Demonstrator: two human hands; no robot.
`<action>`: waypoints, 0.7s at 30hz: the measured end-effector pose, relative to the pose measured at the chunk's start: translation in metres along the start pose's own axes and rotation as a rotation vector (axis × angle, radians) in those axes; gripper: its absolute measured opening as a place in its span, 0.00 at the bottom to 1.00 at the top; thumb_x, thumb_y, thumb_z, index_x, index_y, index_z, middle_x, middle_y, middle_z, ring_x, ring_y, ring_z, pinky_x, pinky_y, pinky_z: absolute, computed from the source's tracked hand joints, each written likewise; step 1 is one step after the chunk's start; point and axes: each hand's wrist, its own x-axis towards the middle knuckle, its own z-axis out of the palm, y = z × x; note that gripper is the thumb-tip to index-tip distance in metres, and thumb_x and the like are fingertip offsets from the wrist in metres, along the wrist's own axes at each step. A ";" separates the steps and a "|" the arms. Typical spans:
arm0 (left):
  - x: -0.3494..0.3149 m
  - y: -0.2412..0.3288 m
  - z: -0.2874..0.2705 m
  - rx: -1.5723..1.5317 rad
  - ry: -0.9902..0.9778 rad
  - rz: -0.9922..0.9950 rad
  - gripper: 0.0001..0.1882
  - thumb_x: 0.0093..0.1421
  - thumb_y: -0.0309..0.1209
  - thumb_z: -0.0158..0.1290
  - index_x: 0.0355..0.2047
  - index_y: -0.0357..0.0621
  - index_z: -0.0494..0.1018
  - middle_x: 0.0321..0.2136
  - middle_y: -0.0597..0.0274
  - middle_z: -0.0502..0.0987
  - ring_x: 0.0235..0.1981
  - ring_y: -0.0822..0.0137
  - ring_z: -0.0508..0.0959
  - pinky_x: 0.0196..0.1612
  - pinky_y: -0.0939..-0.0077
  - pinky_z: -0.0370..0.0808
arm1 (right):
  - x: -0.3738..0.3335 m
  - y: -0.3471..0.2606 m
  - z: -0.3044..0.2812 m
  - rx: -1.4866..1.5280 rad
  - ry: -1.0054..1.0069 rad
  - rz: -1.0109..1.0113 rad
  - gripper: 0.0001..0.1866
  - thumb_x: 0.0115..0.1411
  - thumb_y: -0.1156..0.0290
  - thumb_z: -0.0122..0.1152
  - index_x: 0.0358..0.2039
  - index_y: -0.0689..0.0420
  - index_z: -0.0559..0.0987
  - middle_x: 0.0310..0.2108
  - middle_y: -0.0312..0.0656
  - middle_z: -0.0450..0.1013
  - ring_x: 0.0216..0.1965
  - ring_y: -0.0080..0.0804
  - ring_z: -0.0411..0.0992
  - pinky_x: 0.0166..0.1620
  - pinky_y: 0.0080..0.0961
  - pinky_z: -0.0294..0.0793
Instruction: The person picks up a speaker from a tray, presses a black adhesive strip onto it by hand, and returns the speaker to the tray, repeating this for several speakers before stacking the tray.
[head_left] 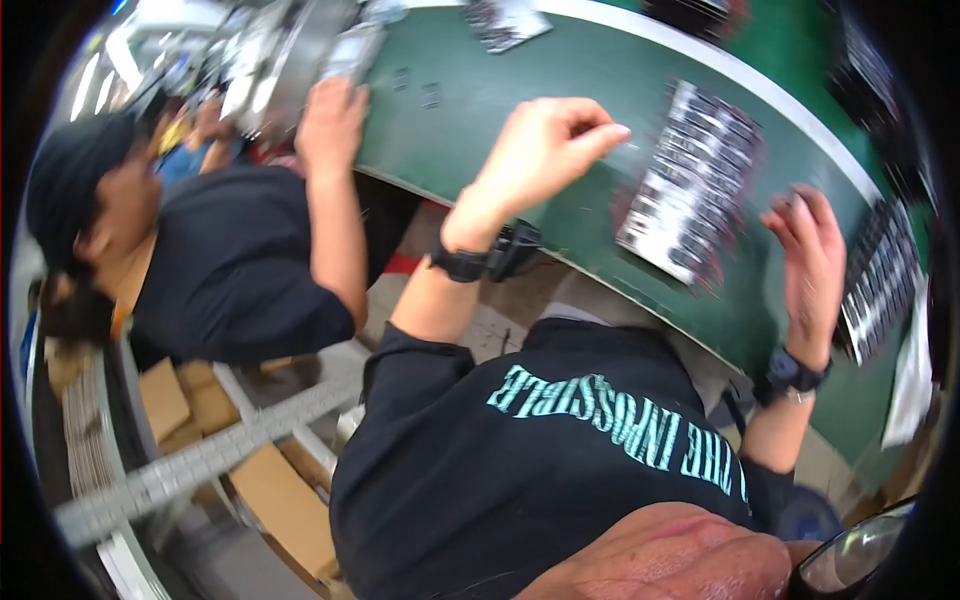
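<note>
- Two hands flank the wired panel [690, 180], which lies aslant on the green desk [440, 140], near your edge.
- Your left hand [545, 150] is curled, thumb toward the fingers; blur prevents telling whether it grips anything small.
- Your right hand [812, 250] is half open, with nothing visible in it, just beside the panel.
- Risk: loose red wires [712, 272] fringe the panel's sides; a finger or watch strap could snag and pull them.
- Risk: a nudge toward you could push the panel's near corner past the edge.
- Risk: a wide right-hand swing could knock the second panel [880, 285].
</note>
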 end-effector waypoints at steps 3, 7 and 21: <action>-0.018 -0.035 -0.036 0.181 0.227 0.015 0.15 0.59 0.40 0.59 0.30 0.39 0.81 0.23 0.54 0.81 0.25 0.60 0.81 0.32 0.69 0.77 | -0.004 -0.003 -0.015 0.091 -0.014 0.004 0.14 0.70 0.71 0.53 0.52 0.63 0.73 0.38 0.38 0.72 0.37 0.23 0.72 0.48 0.25 0.73; -0.018 -0.098 -0.086 0.702 0.538 -0.069 0.14 0.58 0.41 0.59 0.30 0.41 0.81 0.26 0.50 0.81 0.29 0.51 0.82 0.35 0.61 0.78 | 0.000 -0.001 -0.013 0.207 -0.160 -0.013 0.13 0.69 0.71 0.53 0.52 0.62 0.73 0.36 0.37 0.71 0.36 0.22 0.71 0.46 0.25 0.73; 0.001 -0.119 -0.087 0.901 0.503 0.096 0.15 0.57 0.41 0.59 0.37 0.44 0.82 0.28 0.56 0.82 0.30 0.55 0.82 0.37 0.65 0.78 | 0.002 -0.007 0.007 0.164 -0.061 0.006 0.13 0.67 0.70 0.56 0.49 0.61 0.73 0.36 0.35 0.71 0.36 0.21 0.71 0.47 0.25 0.76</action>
